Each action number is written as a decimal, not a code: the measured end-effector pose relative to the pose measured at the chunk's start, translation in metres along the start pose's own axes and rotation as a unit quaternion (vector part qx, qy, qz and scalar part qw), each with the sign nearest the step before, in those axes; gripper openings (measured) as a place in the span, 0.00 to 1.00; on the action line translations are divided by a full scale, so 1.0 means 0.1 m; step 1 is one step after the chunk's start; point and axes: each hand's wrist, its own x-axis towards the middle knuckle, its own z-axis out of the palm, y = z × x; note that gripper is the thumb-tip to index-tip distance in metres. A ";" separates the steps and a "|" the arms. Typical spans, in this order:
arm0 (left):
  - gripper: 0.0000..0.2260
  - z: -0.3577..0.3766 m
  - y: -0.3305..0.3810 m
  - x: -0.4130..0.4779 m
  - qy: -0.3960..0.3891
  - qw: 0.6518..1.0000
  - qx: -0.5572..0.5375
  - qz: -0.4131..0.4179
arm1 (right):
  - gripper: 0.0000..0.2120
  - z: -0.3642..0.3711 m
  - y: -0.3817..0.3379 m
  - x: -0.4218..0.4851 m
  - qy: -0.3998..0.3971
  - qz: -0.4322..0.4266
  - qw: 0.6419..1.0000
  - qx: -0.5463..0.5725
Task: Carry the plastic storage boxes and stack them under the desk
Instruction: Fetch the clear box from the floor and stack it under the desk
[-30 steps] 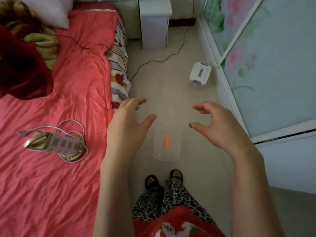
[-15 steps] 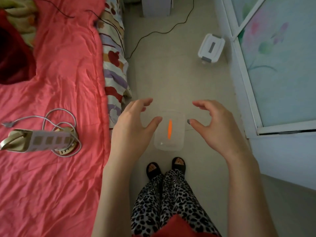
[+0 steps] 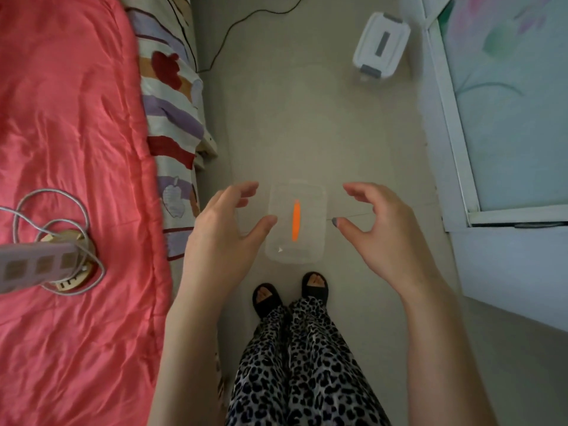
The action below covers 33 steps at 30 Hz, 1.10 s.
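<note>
Clear box (image 3: 309,222): long axis 12-to-6, flanked on both sides.
Left hand (image 3: 224,238): at its 9 o'clock, spread, empty (seemingly the nearer).
Right hand (image 3: 384,232): 3 o'clock, spread, empty.

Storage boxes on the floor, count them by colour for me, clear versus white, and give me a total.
clear box, orange strip on its lid, between the hands: 1
white box, grey latches, by the glass door: 1
Total: 2
</note>
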 end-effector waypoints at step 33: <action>0.23 2.02 -1.56 1.10 -0.033 0.997 0.006 -0.068 | 0.26 1.80 2.01 0.92 0.008 0.104 0.993 0.051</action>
